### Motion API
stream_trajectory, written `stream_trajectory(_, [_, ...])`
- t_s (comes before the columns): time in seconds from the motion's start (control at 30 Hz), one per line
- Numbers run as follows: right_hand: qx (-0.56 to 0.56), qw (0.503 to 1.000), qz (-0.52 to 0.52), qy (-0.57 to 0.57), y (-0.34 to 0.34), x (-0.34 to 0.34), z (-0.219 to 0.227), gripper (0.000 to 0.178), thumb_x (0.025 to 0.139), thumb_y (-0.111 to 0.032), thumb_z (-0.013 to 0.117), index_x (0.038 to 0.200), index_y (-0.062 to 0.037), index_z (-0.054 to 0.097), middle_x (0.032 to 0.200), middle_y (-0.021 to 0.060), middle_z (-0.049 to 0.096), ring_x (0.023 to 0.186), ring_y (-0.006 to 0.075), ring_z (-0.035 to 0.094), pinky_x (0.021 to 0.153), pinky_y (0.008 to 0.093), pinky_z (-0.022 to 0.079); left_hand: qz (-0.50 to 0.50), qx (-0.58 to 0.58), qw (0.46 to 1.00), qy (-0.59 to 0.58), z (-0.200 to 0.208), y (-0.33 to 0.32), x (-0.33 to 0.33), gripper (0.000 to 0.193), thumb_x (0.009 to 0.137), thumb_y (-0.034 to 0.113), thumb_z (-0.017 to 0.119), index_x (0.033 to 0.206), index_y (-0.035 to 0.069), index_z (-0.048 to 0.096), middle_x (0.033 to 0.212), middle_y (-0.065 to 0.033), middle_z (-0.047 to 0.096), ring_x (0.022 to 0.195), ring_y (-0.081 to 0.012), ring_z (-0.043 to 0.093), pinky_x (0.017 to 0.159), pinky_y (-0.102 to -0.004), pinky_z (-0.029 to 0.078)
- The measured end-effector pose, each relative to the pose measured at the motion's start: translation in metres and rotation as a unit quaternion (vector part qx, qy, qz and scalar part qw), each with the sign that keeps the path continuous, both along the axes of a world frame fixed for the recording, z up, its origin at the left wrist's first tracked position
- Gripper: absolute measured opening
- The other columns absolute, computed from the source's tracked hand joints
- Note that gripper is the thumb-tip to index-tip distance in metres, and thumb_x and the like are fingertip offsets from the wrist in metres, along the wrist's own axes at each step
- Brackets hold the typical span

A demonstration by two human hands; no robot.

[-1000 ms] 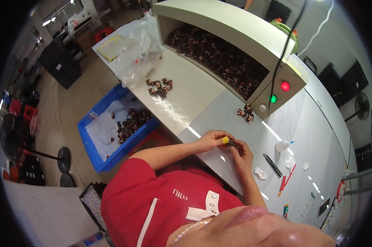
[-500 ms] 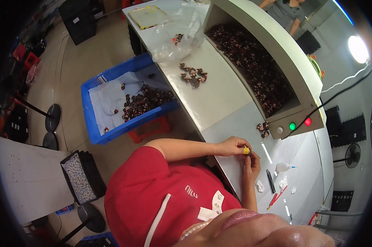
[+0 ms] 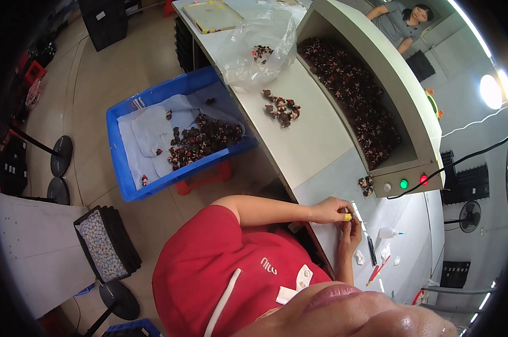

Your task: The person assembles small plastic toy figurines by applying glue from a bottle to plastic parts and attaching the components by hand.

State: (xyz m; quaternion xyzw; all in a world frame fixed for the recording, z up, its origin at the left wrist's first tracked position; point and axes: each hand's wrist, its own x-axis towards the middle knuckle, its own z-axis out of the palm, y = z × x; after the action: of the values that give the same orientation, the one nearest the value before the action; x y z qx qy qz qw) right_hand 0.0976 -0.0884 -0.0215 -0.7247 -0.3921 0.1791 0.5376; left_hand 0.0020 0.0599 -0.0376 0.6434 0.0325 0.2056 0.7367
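My left hand [image 3: 328,211] and my right hand [image 3: 350,238] meet over the near edge of the white worktable [image 3: 327,174]. The fingers of both are bent and pressed together at the tips. A yellow band [image 3: 347,217] wraps a digit of my left hand. Whatever is pinched between them is tiny, dark and mostly hidden by the fingers. Close by lie a few small dark figurines [image 3: 366,185]. Beyond them is a loose cluster of small brown, red and pale figurines [image 3: 282,109].
A grey machine housing [image 3: 414,182], full of figurines, has green and red lit buttons. Pens [image 3: 372,251], red-handled tools [image 3: 373,274] and a squeeze bottle [image 3: 387,232] lie right of my hands. A blue bin [image 3: 116,160] stands left; a plastic bag [image 3: 254,62] and another person [image 3: 391,25] are farther off.
The whole view has shifted and tilted slightly, with the table contents appearing lower. My hands stay together at the table edge, their fingertips a little closer. More of the other person shows.
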Motion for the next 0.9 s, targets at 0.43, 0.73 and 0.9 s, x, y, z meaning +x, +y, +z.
stream_trajectory(0.43, [-0.007, 1.000, -0.004, -0.010, -0.0007, -0.0032, 0.0022, 0.027, 0.094, -0.014, 0.052, 0.115, 0.0024, 0.052, 0.106, 0.0072, 0.059, 0.095, 0.0138, 0.056, 0.085, 0.0266, 0.045, 0.013, 0.034, 0.999, 0.005, 0.0015, -0.0003, -0.0010, 0.032, 0.085, 0.022, 0.063, 0.109, 0.000, 0.060, 0.081, -0.0060, 0.064, 0.075, -0.0116, 0.058, 0.071, -0.0265, 0.047])
stream_trajectory(0.73, [0.000, 1.000, -0.015, 0.005, -0.0027, 0.0025, -0.0050, 0.025, 0.093, -0.012, 0.054, 0.115, 0.0021, 0.053, 0.103, 0.0068, 0.060, 0.093, 0.0128, 0.057, 0.084, 0.0254, 0.045, -0.011, 0.007, 1.000, 0.017, 0.0046, 0.0010, -0.0029, 0.031, 0.086, 0.020, 0.062, 0.111, 0.000, 0.059, 0.089, -0.0059, 0.064, 0.081, -0.0115, 0.058, 0.075, -0.0259, 0.047])
stream_trajectory(0.9, [0.019, 1.000, -0.004, 0.015, -0.0016, 0.0000, -0.0005, 0.023, 0.092, -0.007, 0.054, 0.113, 0.0020, 0.055, 0.102, 0.0067, 0.061, 0.093, 0.0128, 0.057, 0.084, 0.0256, 0.045, -0.032, -0.037, 0.999, 0.009, 0.0045, 0.0001, -0.0031, 0.030, 0.089, 0.017, 0.061, 0.114, 0.001, 0.057, 0.096, -0.0046, 0.064, 0.087, -0.0102, 0.057, 0.080, -0.0263, 0.047])
